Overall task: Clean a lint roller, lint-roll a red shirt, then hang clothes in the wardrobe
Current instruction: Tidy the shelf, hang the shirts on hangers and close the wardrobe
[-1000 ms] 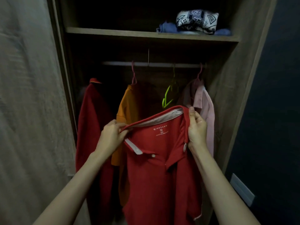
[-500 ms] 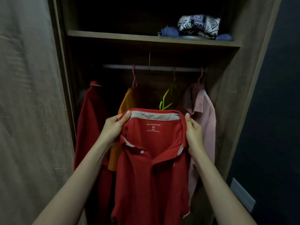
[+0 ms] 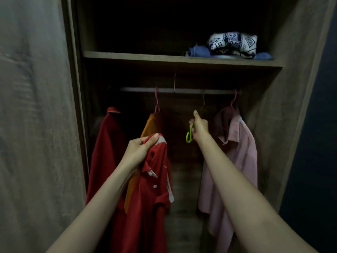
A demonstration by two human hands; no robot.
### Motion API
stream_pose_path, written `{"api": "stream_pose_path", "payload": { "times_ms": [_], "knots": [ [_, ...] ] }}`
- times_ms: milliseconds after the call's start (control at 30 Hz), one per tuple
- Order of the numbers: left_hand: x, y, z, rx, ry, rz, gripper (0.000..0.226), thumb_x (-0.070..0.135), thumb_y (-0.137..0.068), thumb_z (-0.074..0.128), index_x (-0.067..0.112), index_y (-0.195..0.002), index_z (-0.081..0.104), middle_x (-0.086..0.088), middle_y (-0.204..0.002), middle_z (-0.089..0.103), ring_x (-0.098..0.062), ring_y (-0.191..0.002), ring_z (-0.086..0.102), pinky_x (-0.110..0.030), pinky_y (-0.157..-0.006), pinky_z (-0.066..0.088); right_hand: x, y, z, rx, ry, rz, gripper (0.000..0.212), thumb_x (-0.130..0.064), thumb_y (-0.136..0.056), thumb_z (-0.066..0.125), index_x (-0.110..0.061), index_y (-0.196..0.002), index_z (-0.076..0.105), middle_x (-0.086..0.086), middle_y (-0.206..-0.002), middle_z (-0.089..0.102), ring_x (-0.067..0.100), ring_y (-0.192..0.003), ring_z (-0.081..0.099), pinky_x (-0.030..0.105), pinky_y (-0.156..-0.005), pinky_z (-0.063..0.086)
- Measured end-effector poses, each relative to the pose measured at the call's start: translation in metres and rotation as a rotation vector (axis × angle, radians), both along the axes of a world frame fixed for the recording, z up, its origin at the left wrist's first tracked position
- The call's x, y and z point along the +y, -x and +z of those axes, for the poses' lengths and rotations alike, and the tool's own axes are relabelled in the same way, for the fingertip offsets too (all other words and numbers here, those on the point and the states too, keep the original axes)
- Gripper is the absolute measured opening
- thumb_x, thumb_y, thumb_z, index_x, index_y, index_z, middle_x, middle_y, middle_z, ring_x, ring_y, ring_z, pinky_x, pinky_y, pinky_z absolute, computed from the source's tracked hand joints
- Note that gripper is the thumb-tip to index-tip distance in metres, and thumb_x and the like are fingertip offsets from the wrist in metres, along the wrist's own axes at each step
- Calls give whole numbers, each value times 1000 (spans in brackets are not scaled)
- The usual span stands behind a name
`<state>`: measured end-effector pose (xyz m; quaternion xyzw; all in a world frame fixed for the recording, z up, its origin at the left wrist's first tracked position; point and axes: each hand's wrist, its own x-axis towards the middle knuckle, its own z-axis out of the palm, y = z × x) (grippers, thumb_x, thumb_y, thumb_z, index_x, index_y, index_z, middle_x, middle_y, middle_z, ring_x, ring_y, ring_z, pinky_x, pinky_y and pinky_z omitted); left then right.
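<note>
Dim wardrobe [image 3: 273, 125] fills the view, its wood-grain walls dark, with a shelf [image 3: 164, 58] across the top carrying a patterned bundle [image 3: 233, 42] on some folded blue cloth [image 3: 197, 52]. Below the shelf runs the hanging rail [image 3: 182, 90]. From it hang, left to right, a dark red garment [image 3: 105, 147], an orange shirt [image 3: 151, 123] and a pink shirt [image 3: 237, 152].

A moment ago both hands held the red shirt [image 3: 153, 189] spread by its collar. Now only the left hand [image 3: 138, 148] has it, fingers closed in a bunch around the collar, so the shirt droops narrow in front of the orange one, its long axis running straight down, collar up and hem out of view below. The right hand [image 3: 199, 127] has let go and reached up into the gap between the orange and pink shirts, where its fingers are curled around a lime-green hanger [image 3: 189, 136] whose hook seems to sit on the rail, though the dark makes that hard to confirm.

I judge this to be the switch from presenting the shirt to fetching an empty hanger for it. The hanging step is under way, with the shirt not yet on the hanger.
</note>
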<state>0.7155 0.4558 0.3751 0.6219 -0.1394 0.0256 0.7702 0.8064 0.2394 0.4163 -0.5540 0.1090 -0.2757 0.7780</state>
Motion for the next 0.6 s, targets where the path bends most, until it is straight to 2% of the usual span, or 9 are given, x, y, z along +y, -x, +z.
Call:
{"api": "stream_pose_path", "payload": {
  "times_ms": [67, 100, 167, 233, 333, 433, 500, 600],
  "knots": [
    [9, -4, 1, -17, -22, 23, 19, 26, -87, 68, 9, -85, 74, -8, -76, 73, -16, -73, 67, -23, -69, 55, 4, -11, 5, -9, -151, 76, 16, -20, -96, 53, -11, -83, 51, 8, -78, 59, 15, -69, 62, 23, -60, 51],
    [14, -5, 2, -22, -32, 33, 20, 27, -87, 68, 8, -85, 74, -11, -82, 74, -19, -78, 67, -27, -75, 55, 6, -14, 6, -22, -181, 84, 17, -16, -97, 51, -9, -81, 52, 7, -76, 58, 13, -60, 61, 21, -55, 52],
    [22, -6, 4, -30, -52, 40, 22, 29, -86, 69, 8, -87, 75, -15, -89, 74, -20, -83, 68, -31, -83, 53, 6, -18, 11, -50, -171, 57, 25, -10, -98, 45, -9, -74, 50, 3, -66, 50, 7, -41, 47, 15, -35, 37],
    [27, -7, 6, -45, -68, 25, 28, 31, -86, 68, 4, -87, 75, -15, -85, 73, -18, -78, 67, -27, -75, 54, 3, -18, 16, -103, -180, 44, 27, -6, -99, 40, -10, -73, 46, 2, -64, 43, 3, -33, 37, 14, -30, 24],
    [29, -5, 8, -72, -97, 0, 37, 32, -86, 68, -4, -93, 72, -15, -83, 71, -21, -75, 66, -23, -67, 53, -1, -7, 18, -125, -115, 51, 22, -9, -99, 40, -11, -80, 49, 0, -64, 42, 0, -30, 32, 14, -31, 21],
    [27, -1, 11, -89, -115, -29, 20, 27, -88, 66, 10, -94, 74, -8, -84, 76, -13, -74, 71, -17, -65, 57, -4, 20, 4, -153, -94, 119, 16, -9, -100, 38, -9, -102, 54, 0, -65, 41, 0, -30, 31, 13, -31, 20],
    [25, -1, 9, -96, -134, -57, 18, 26, -88, 65, 13, -97, 73, -7, -87, 76, -12, -77, 72, -18, -68, 57, -8, 48, -20, -151, -58, 166, 22, -9, -100, 37, -12, -116, 52, 0, -64, 39, -1, -31, 30, 13, -31, 21],
    [17, 2, 1, -130, -216, -51, 17, 26, -90, 63, 14, -99, 73, -1, -84, 76, -7, -76, 70, -15, -68, 55, -13, 102, -67, -99, -12, 202, 25, -11, -101, 37, -11, -118, 55, -4, -55, 37, 0, -31, 26, 14, -29, 19]
  ]
}}
